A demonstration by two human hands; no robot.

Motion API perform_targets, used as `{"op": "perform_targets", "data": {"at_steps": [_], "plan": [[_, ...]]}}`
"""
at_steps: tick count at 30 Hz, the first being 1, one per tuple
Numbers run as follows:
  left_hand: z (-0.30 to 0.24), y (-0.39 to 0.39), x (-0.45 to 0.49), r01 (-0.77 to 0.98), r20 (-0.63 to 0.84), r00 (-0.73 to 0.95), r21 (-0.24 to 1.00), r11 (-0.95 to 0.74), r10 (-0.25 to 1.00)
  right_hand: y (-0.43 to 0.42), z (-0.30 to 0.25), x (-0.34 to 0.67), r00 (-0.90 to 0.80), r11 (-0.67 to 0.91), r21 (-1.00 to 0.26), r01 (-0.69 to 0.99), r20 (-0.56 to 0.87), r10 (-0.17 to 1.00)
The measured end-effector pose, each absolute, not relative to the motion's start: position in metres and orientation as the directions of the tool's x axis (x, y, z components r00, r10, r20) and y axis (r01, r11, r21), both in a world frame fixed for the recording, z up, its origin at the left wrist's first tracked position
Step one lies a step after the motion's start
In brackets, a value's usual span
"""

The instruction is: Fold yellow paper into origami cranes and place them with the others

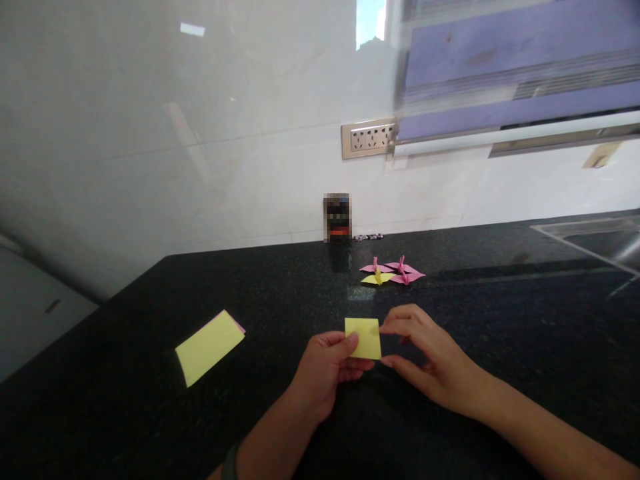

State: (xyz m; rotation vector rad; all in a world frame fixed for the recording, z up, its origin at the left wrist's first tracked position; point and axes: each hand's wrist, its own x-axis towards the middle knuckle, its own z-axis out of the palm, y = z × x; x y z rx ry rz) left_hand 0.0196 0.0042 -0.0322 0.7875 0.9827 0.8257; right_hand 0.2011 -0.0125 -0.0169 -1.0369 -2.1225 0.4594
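A small square of yellow paper (367, 340) is pinched in my left hand (327, 367), thumb on top and fingers beneath. My right hand (435, 360) is at the paper's right edge, thumb and fingers apart, with the fingertips touching or very close to the corners. Whether it presses on the paper I cannot tell. Behind the hands, a yellow paper crane (379, 277) and several pink paper cranes (401, 267) sit grouped on the dark counter (280, 293).
To the left lie yellow paper sheets (210, 348) with a pink edge showing beneath. A blurred dark box (338, 219) stands against the wall beside a small patterned strip (369, 237). Wall sockets (370, 139) are above. A sink edge (575, 243) is at the right.
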Motion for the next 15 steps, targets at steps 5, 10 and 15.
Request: {"op": "perform_targets", "data": {"at_steps": [5,10,15], "plan": [[-0.0328,0.0043,0.0188,-0.187,-0.343,0.3,0.894,0.408,0.89,-0.0145,-0.0143,0.1998,-0.517,0.653,-0.46,0.601,0.399,0.757],[-0.033,0.0031,0.0201,-0.135,-0.327,0.309,0.914,0.382,0.893,-0.0144,-0.0175,0.1987,-0.487,0.642,-0.463,0.611,0.42,0.766],[-0.0316,0.0025,0.0221,-0.107,-0.324,0.306,0.923,0.37,0.895,-0.0151,-0.0165,0.1989,-0.507,0.659,-0.452,0.602,0.422,0.752]]}}
